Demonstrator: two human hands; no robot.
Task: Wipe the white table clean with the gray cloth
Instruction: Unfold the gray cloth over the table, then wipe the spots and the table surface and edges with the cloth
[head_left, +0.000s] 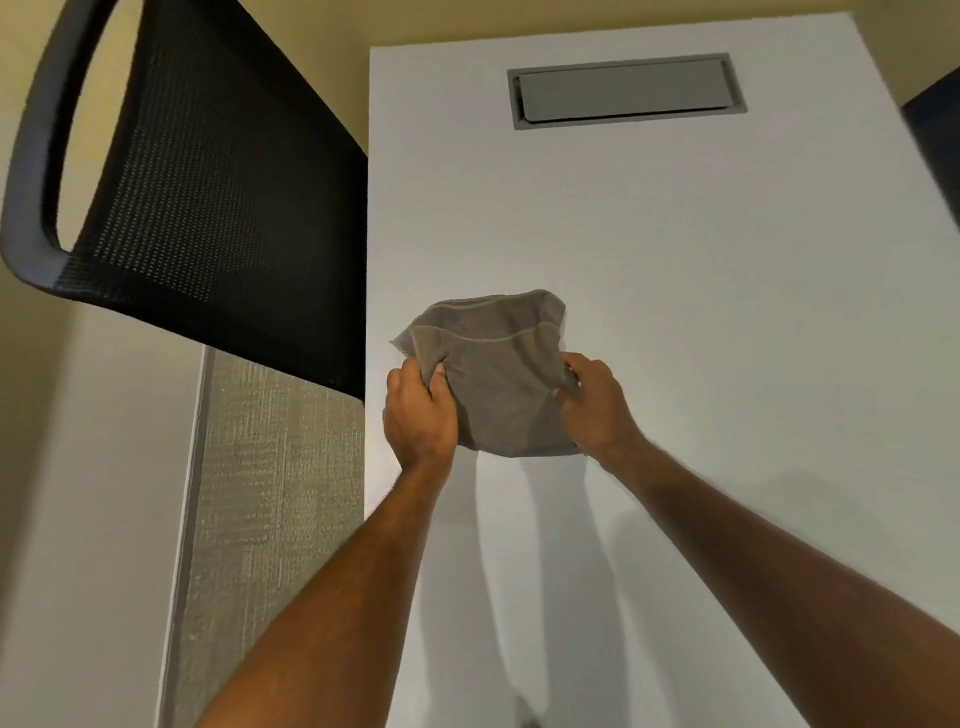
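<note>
The gray cloth (493, 374) is bunched and folded over itself near the left edge of the white table (727, 312), about midway along it. My left hand (418, 415) grips the cloth's left side, right at the table's left edge. My right hand (592, 400) pinches its right side. I cannot tell whether the cloth's underside touches the tabletop; a faint shadow lies beneath it.
A gray rectangular cable hatch (626, 91) is set flush in the far part of the table. A black mesh chair back (208, 182) stands close against the table's left edge. A dark object (935, 130) pokes in at the right edge. Carpet (270, 493) lies below left.
</note>
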